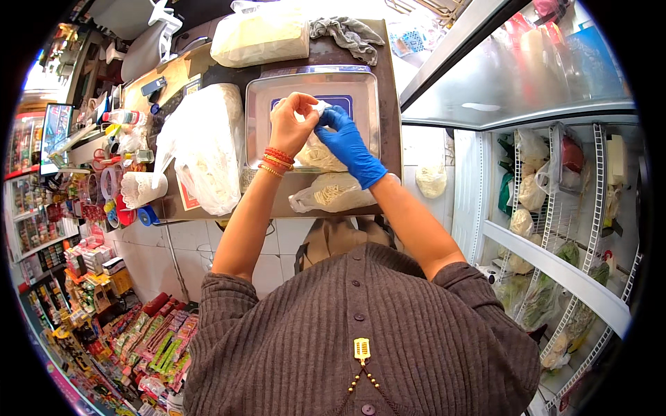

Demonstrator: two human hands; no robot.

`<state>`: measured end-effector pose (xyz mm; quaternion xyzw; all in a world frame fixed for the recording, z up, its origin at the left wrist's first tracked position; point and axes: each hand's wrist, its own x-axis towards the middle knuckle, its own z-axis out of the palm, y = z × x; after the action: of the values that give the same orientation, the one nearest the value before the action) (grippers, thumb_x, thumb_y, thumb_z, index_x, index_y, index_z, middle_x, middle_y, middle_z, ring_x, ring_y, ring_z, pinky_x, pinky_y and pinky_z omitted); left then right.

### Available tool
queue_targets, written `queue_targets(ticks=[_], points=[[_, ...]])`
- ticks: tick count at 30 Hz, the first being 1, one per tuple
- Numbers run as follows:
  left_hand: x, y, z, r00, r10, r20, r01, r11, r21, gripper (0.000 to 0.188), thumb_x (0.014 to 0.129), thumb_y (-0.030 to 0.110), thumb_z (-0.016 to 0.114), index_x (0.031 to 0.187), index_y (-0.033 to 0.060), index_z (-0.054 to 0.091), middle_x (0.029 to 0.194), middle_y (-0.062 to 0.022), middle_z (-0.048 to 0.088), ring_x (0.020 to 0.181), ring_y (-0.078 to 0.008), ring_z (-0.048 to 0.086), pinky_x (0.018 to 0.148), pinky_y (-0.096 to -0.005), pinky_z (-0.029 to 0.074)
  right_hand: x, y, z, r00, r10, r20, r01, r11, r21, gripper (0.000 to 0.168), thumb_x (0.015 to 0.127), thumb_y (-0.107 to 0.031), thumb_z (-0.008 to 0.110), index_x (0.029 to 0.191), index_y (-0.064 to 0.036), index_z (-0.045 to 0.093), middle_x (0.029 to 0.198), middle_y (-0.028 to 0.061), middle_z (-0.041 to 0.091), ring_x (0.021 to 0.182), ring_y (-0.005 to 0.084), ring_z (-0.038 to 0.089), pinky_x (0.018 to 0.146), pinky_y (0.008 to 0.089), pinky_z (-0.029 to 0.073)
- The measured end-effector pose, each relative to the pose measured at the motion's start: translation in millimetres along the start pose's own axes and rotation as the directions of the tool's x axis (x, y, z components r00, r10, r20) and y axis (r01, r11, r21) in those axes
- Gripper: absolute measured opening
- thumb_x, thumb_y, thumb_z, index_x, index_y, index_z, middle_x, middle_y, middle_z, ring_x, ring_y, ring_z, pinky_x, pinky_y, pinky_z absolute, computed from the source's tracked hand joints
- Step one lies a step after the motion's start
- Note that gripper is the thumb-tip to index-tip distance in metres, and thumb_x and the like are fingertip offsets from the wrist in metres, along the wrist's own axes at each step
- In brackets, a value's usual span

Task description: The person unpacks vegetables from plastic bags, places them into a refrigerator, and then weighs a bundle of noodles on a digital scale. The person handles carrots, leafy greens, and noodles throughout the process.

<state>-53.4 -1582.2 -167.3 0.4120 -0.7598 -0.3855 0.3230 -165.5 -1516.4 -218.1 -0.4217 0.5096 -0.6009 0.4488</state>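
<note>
My left hand (292,118), bare with red and gold bracelets at the wrist, meets my gloved right hand (347,145) above a shallow metal tray (251,122). Thumbs and fingertips of both hands pinch a small white piece (321,107), partly covered by the fingers; it looks like thin plastic, though its exact kind is unclear. A blue disposable glove covers the right hand. Below the hands, pale noodles (318,154) lie in the tray, partly hidden by the wrists. A clear plastic bag of noodles (333,193) rests at the table's near edge.
Left of the tray stands a large white plastic bag (208,145). Behind it are a wrapped pale block (263,39) and a crumpled grey cloth (347,37). An open refrigerator with wire shelves (551,208) fills the right side. Packaged goods (156,343) crowd the lower left.
</note>
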Motion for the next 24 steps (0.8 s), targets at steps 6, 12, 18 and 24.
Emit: queue_targets(ticks=[6,12,18,24], points=[[3.2,-21.2,-30.3,0.881,-0.467,-0.078,0.320,0.710,-0.627,0.019,0.077,0.001,0.055,0.097,0.0006,0.057,0.077,-0.0011,0.056,0.066,-0.0061,0.048,0.060,-0.0181,0.039,2.0,-18.3,-24.3,0.996,-0.082,0.018,0.082,0.996,-0.032,0.026,0.070,0.016,0.041,0.085,0.002,0.057,0.092,0.0065,0.054,0.079,0.0147,0.057,0.073,0.0242,0.048],[2.7,20.8,-47.1,0.985,-0.117,0.126,0.166,0.833,-0.528,0.017,0.081,0.003,0.053,0.098,-0.0011,0.056,0.079,-0.0042,0.058,0.066,-0.0079,0.052,0.064,-0.0199,0.042,-15.0,-29.3,-32.1,0.993,-0.113,0.031,0.117,0.950,-0.290,0.042,0.076,0.002,0.056,0.116,-0.004,0.050,0.108,0.0089,0.055,0.101,0.0174,0.053,0.089,0.0289,0.042],[3.9,-6.7,-31.9,0.980,0.197,-0.021,-0.198,0.980,-0.038,0.034,0.079,0.009,0.060,0.111,0.0021,0.051,0.105,-0.0096,0.057,0.099,-0.0212,0.052,0.088,-0.0321,0.039,-2.3,-16.4,-32.0,0.992,0.040,0.123,0.025,0.877,-0.481,0.026,0.071,-0.009,0.068,0.095,-0.003,0.060,0.088,0.0142,0.059,0.081,0.0244,0.059,0.074,0.0321,0.046],[-6.9,-24.8,-26.7,0.972,0.236,0.000,-0.208,0.855,0.475,0.008,0.071,0.018,0.066,0.073,0.0111,0.064,0.068,-0.0058,0.058,0.078,-0.0232,0.053,0.081,-0.0392,0.036,15.9,-86.2,-73.3,0.887,-0.318,0.334,0.460,0.659,-0.595,0.019,0.066,-0.001,0.067,0.082,-0.002,0.057,0.079,0.0090,0.058,0.072,0.0197,0.058,0.066,0.0299,0.047]])
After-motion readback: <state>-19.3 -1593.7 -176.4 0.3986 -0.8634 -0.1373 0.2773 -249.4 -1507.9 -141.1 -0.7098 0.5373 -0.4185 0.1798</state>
